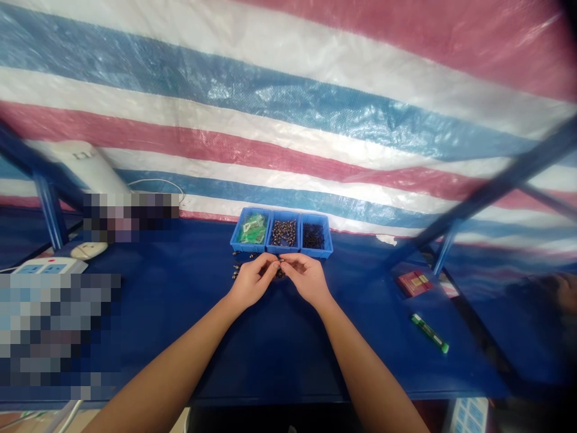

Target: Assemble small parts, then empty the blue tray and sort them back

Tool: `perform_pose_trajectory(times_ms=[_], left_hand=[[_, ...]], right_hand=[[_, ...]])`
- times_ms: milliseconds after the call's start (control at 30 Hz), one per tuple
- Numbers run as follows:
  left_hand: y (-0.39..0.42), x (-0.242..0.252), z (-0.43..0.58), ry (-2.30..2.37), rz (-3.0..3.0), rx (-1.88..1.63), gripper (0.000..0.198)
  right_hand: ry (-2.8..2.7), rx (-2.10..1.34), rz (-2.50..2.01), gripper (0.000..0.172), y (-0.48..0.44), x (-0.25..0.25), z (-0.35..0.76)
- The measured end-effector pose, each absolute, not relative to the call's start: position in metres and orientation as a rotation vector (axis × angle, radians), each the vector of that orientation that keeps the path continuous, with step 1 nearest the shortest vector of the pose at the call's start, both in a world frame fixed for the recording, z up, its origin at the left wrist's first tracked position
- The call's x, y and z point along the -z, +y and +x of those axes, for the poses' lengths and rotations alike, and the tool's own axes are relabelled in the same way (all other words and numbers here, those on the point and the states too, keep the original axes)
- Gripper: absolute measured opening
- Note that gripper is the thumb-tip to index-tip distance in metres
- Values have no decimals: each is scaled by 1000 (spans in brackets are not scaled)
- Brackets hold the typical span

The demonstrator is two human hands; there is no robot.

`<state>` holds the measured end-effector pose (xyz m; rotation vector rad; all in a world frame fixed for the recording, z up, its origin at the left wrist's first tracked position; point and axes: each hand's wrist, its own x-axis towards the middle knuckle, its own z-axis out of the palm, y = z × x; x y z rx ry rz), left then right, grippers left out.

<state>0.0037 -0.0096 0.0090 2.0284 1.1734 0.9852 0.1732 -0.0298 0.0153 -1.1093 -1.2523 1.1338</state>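
Observation:
My left hand and my right hand meet just in front of the blue bins. Both are closed in a pinch, fingertips together around a small dark metal part. Its exact kind is too small to make out. Several similar little metal pieces lie on the blue table by my left hand, and more are partly hidden behind my fingers. Of the three joined bins, the left bin has green and white pieces. Brass-and-dark metal parts fill the middle one, and thin black pieces the right one.
A striped plastic sheet hangs behind the blue table. On the right lie a dark red box and a green packet, near a blue metal frame bar. A white power strip stands at left.

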Motion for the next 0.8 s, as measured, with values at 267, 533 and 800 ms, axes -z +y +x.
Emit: perform_pose_trajectory(times_ms=[267, 533, 800], left_hand=[[-10, -9, 4, 1166, 2026, -990, 20], [-11, -11, 4, 1136, 2051, -931, 31], [-11, -12, 4, 1224, 2114, -937, 35]], right_hand=[[-1241, -1163, -1099, 28, -28, -14, 174], [-1189, -1254, -1094, 29, -26, -14, 174], [-1438, -906, -1291, 30, -24, -10, 184]])
